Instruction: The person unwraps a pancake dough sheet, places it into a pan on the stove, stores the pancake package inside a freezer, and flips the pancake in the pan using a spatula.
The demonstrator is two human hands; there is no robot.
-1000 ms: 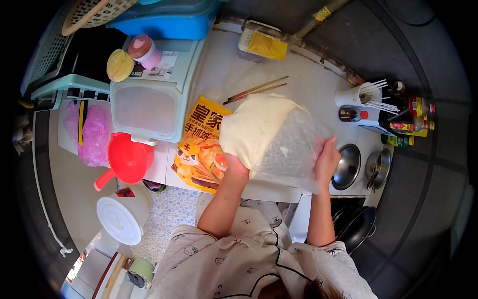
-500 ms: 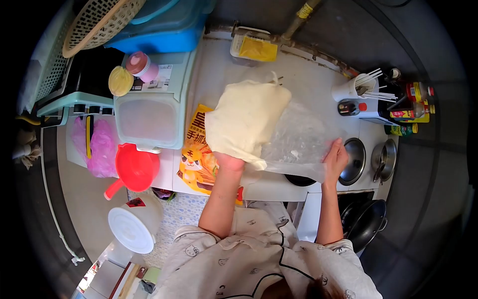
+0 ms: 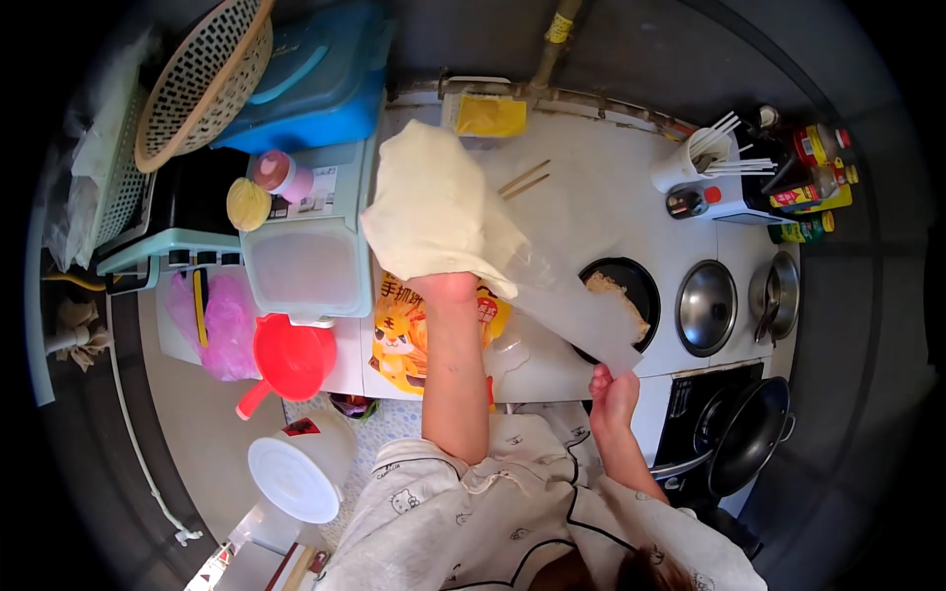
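My left hand (image 3: 448, 287) is under a pale, floppy sheet of dough (image 3: 429, 202) and holds it up over the counter. The dough drapes over the fingers and hides them. With fingertips pinched, my right hand (image 3: 615, 396) grips a corner of a clear plastic film (image 3: 581, 307). That film stretches from the dough's right edge across part of a black frying pan (image 3: 642, 283). A browned flatbread (image 3: 621, 303) lies in the pan. Below my left forearm is a yellow-orange food package (image 3: 397, 340) with a cartoon animal.
Two chopsticks (image 3: 524, 183) lie on the counter. Rightward are a metal lid (image 3: 706, 307), steel bowls (image 3: 780, 295), a white chopstick holder (image 3: 676, 169) and sauce bottles (image 3: 810, 187). To the left are a red dipper (image 3: 296, 357), a pale-green bin (image 3: 301, 274) and a white bucket (image 3: 296, 478).
The dough has moved left and up with my left hand. My right hand has come left and lower, peeling the film away from the dough. The pan with the flatbread is now uncovered.
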